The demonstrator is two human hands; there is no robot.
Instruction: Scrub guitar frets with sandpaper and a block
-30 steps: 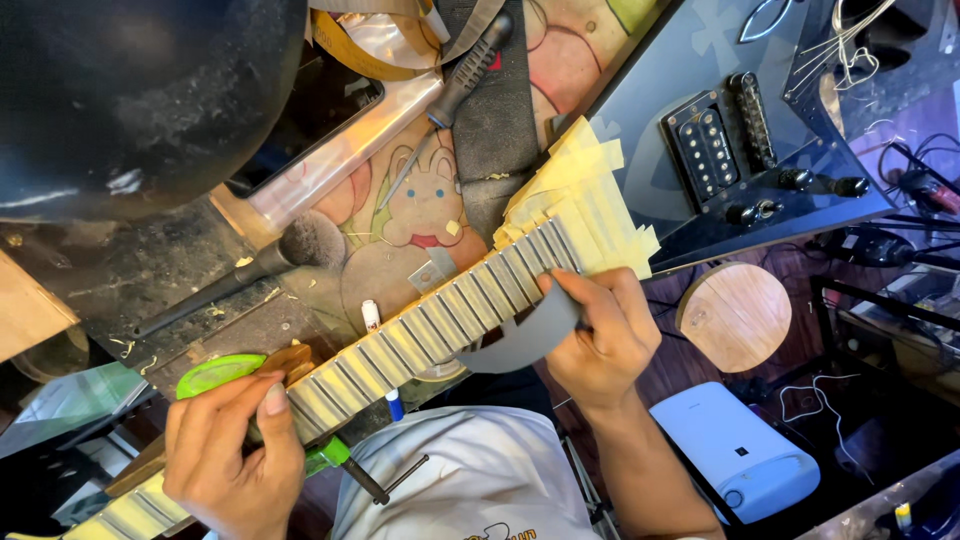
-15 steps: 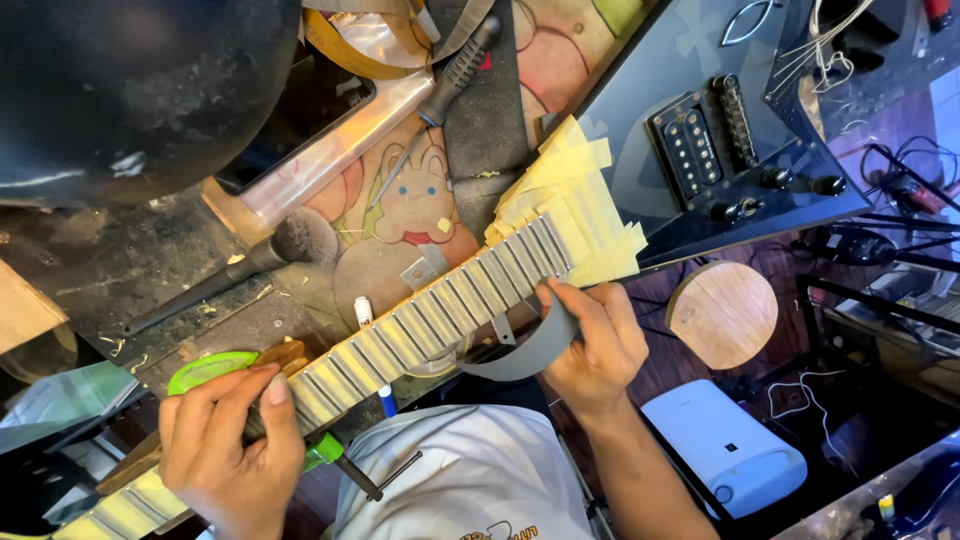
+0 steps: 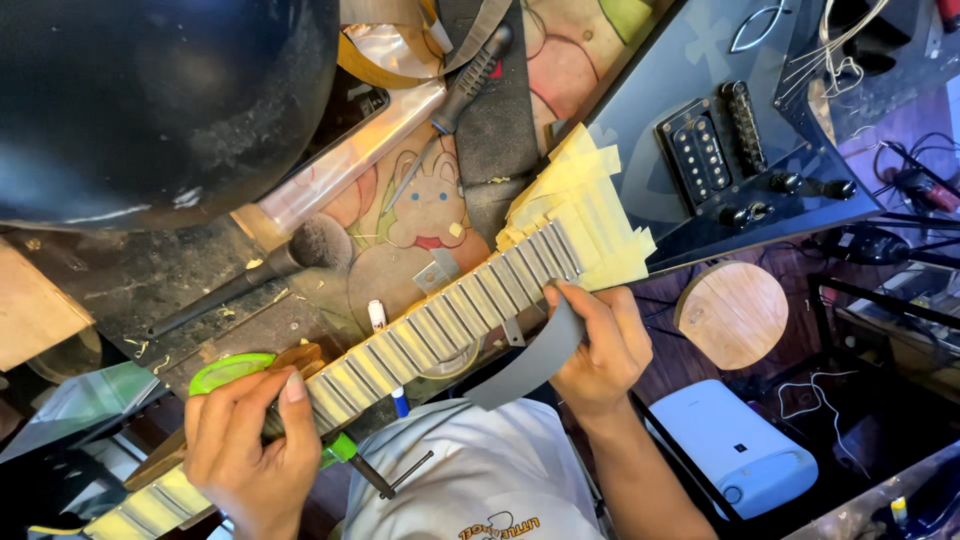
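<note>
An electric guitar lies across the bench, its neck [image 3: 440,325] running from lower left up to the dark body [image 3: 720,130]. The fretboard is masked with yellowish tape between the metal frets, and more tape [image 3: 585,215] covers the body end. My left hand [image 3: 250,445] grips the neck low down near a green clamp [image 3: 230,372]. Pinched in my right hand [image 3: 595,345] is a strip of grey sandpaper [image 3: 530,360], pressed against the neck's upper frets.
A black brush [image 3: 250,280] and a screwdriver [image 3: 450,105] lie on a cartoon-printed mat [image 3: 430,210] behind the neck. A large black rounded object [image 3: 160,100] fills the upper left. A round wooden stool [image 3: 732,312] and a white box [image 3: 735,445] stand at the right.
My right hand with the sandpaper has slid slightly along the upper frets. The left hand keeps its hold on the neck.
</note>
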